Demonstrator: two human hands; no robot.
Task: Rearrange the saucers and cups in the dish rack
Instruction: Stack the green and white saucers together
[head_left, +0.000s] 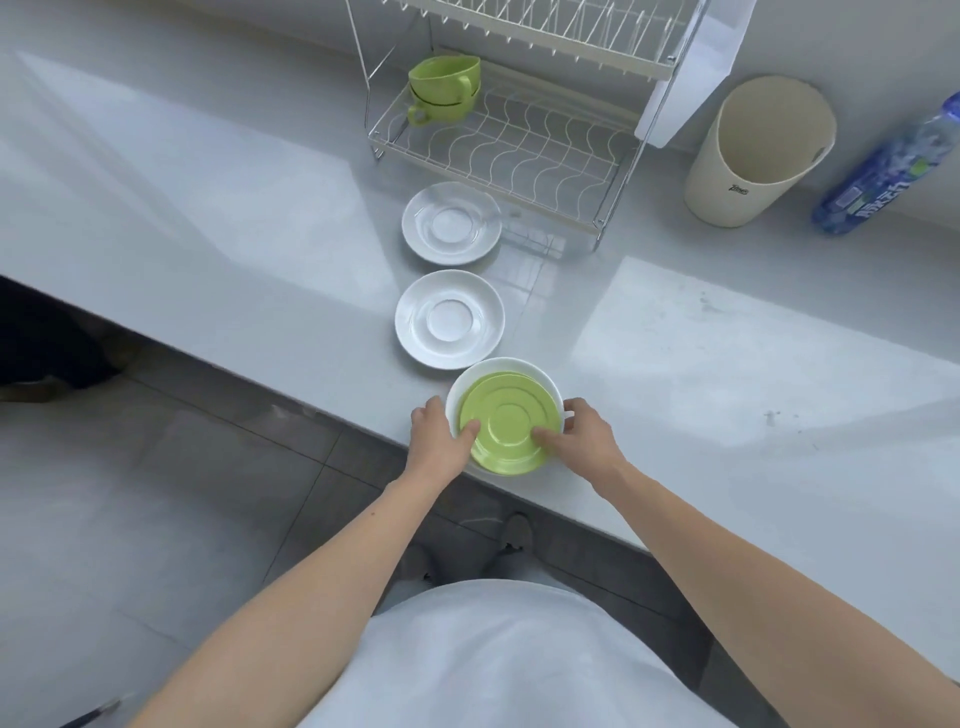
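Observation:
Green saucers (506, 423), stacked, rest inside a white cup or bowl (530, 371) at the counter's near edge. My left hand (441, 434) grips the stack's left rim, thumb on top. My right hand (576, 428) grips its right rim, fingers by the white handle. Two white saucers (451, 224) (449, 319) lie in a line between the stack and the wire dish rack (524, 150). Two green cups (444, 88), stacked, sit at the left of the rack's lower shelf.
A cream cylindrical container (758, 156) stands right of the rack, with a blue plastic bottle (883, 171) lying beyond it. The grey counter (208, 208) edge runs diagonally beneath my hands. The rack's upper shelf holds nothing.

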